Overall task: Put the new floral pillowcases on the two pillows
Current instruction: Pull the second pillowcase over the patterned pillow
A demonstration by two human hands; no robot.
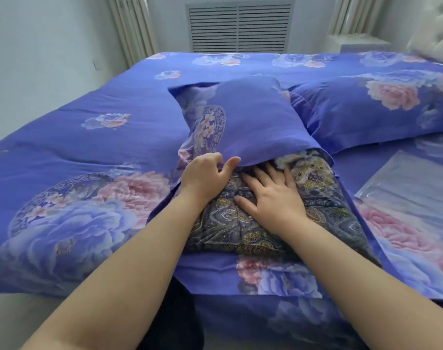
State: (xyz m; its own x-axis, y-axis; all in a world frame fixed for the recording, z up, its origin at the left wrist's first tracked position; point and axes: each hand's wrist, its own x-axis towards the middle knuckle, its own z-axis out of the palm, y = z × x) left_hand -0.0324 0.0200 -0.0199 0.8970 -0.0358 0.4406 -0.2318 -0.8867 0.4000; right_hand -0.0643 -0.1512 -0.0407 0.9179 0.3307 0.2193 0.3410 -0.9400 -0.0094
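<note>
pillow 1 [362, 109] upper right: cased | pillow 2 [278, 218] centre: half in pillowcase [248, 117] | left hand [205, 175] pinching case hem | right hand [271, 193] flat, fingers spread, pressing pillow 2

A blue floral pillowcase [250, 117] covers the far half of a pillow [273, 218] in dark paisley fabric, whose near half sticks out of the open end toward the bed's edge. A second pillow [372, 112], fully cased in the same blue floral print, lies just beside it on the right.
</note>
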